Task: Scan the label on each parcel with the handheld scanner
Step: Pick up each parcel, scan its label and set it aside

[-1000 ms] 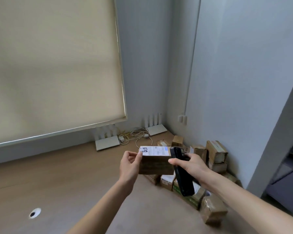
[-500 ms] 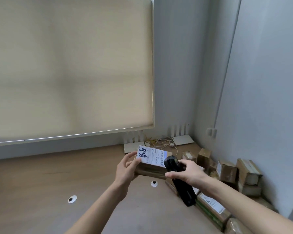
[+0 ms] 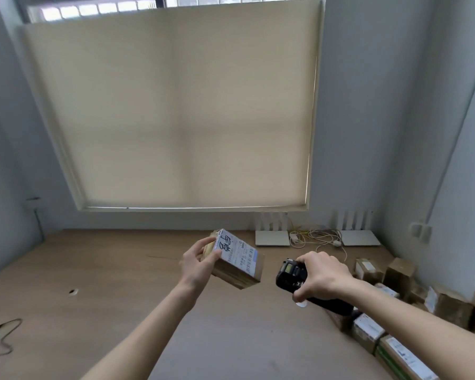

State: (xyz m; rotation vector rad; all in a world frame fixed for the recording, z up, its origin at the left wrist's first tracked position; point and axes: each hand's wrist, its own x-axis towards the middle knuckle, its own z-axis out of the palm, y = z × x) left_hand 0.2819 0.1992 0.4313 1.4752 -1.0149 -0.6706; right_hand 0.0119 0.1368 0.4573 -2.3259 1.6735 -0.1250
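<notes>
Item 1, nearest: a row of unheld parcels (image 3: 368, 329) along the right wall, on the wooden floor (image 3: 66, 270), some with white labels up.

Item 2: our right hand (image 3: 322, 275), fingers curled round the handheld scanner (image 3: 292, 274). Its long axis runs from lower right to upper left; the window end faces up and toward the held parcel, apart from it.

Item 3: our left hand (image 3: 196, 263), thumb on the near face and fingers wrapped round the left end of a small cardboard parcel (image 3: 237, 266), held in the air between the two of us and the far wall, well above the floor. Its label (image 3: 237, 255) tilts up and rightward (handwriting at the upper end, barcodes lower down); the box's long axis runs upper left to lower right.

Handling, in our judgement: light, since one hand carries it by an end; stiff card, not slippery, contents unknown. Best taken by the short ends, leaving the label bare.

Item 4, farthest: two white routers (image 3: 272, 237) with cables (image 3: 317, 237), beneath a drawn blind (image 3: 176, 105).
</notes>
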